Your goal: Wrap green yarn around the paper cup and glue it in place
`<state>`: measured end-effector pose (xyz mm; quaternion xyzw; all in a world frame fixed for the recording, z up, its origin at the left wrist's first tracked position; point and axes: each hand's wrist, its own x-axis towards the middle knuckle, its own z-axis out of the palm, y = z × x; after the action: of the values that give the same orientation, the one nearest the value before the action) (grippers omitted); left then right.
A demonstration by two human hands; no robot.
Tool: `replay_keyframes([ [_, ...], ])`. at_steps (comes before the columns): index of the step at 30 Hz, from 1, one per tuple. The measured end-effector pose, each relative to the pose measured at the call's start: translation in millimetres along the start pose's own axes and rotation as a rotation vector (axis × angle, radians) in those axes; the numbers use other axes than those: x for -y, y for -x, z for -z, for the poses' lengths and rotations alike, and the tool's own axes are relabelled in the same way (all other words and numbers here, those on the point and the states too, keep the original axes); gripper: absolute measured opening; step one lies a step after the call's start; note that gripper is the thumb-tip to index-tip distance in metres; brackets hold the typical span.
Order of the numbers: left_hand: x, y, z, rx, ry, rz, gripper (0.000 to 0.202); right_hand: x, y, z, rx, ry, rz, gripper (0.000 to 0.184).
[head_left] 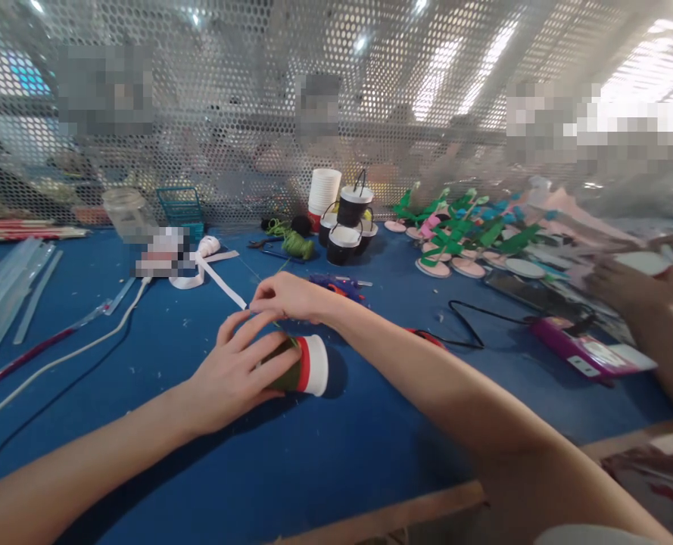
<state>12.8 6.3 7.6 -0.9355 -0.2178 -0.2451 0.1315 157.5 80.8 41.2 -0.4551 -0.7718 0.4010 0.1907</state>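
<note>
A cup [315,366] lies on its side, its white end facing right. Next to that end runs a red band, and green yarn [288,372] covers the part toward my fingers. My left hand [239,371] is wrapped round the cup from the left. Just beyond it, my right hand [285,295] is closed in a pinch close to my left fingertips; what it pinches is too small to make out, though a thin green strand shows near both hands. Behind them rests a ball of green yarn [298,246]. A white ribbon [222,284] ends beside my right fingertips.
Black-and-white pails [344,246] and stacked white cups [325,189] stand at the back. A glue gun [339,286] lies behind my right forearm. Green paper plants [455,235], a purple power strip [586,348] and another person's hand [634,288] are at right. Clear strips [7,295] lie left.
</note>
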Motion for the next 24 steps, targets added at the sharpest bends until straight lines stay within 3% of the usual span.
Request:
replay_keyframes([
  [4,0,-1,1.2,0.014,0.022,-0.034,0.041,-9,0,5,0.041,0.061,-0.031,0.013],
  [7,1,0,1.4,0.049,0.032,-0.032,0.040,-16,11,24,-0.023,0.092,-0.037,0.015],
  [14,3,2,0.1,0.041,0.053,-0.003,0.042,-43,51,76,-0.474,0.421,-0.253,0.012],
  [16,3,2,-0.5,0.030,0.054,0.011,0.040,-56,55,77,-0.474,0.486,-0.318,0.016],
  [20,3,1,-1.6,0.014,0.060,0.013,0.035,-77,49,68,-0.347,0.495,-0.435,0.037],
  [24,5,2,-1.9,0.035,0.056,-0.011,0.032,-84,44,59,-0.321,0.418,-0.498,0.034],
])
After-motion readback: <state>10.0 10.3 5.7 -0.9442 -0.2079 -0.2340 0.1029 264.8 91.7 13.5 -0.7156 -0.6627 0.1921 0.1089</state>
